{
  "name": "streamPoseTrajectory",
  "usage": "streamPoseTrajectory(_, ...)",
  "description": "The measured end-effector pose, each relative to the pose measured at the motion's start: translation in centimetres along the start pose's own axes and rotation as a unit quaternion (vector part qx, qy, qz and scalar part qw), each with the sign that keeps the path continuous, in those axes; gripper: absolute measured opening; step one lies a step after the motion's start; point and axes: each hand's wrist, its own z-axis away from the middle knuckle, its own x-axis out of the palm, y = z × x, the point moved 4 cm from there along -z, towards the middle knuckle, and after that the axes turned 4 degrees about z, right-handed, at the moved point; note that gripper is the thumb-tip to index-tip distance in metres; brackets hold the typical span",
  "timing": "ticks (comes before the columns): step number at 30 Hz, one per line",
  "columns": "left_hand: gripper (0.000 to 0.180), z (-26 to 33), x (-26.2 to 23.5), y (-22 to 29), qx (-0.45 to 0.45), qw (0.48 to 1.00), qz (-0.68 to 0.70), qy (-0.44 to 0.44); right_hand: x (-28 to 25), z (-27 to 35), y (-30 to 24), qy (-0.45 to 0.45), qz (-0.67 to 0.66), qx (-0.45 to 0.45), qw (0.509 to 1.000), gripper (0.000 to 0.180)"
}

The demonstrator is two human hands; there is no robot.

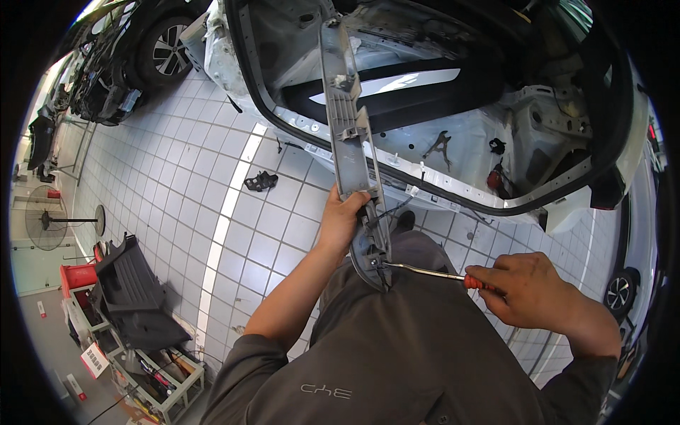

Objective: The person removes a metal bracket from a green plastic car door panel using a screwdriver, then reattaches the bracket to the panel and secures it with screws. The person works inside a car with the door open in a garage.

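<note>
1 left hand point(345, 221) is clamped on 1 trim point(348, 159), which reaches from over the boot point(467, 142) to the boot's near side. 1 right hand point(524, 289) is closed around the red handle of 1 tool point(428, 273), its tip at the trim's near end. Left of the boot are 1 bracket point(261, 181), 1 black panel point(138, 301) and 1 fan point(46, 219)

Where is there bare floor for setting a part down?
The widest bare patch is the tiled floor between the fan and the white line. Right of that line, a black bracket takes some room. The lower-left cart is crowded by a dark panel and small items.
</note>
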Motion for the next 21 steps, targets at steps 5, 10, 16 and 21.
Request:
streamPoseTrajectory(5, 0.033, -0.2, -0.5, -1.4, -0.026, 1.0, -0.013, 0.003, -1.5, -2.6, 0.3, -0.057, -0.025, -0.004, 0.998, 0.03)
streamPoseTrajectory(10, 0.033, -0.4, -0.9, -1.9, -0.037, 0.999, -0.031, 0.01, -2.4, -5.7, 1.6, -0.125, -0.031, -0.028, 0.991, 0.032)
streamPoseTrajectory(16, 0.036, 0.1, -0.2, -1.6, -0.037, 0.999, -0.018, -0.018, -3.9, -8.5, 1.2, -0.178, -0.034, -0.054, 0.982, 0.032)
streamPoseTrajectory(21, 0.039, -0.3, -1.0, -2.6, -0.034, 0.999, -0.032, -0.017, -4.3, -11.3, 2.5, -0.264, -0.101, 0.024, 0.959, 0.034)
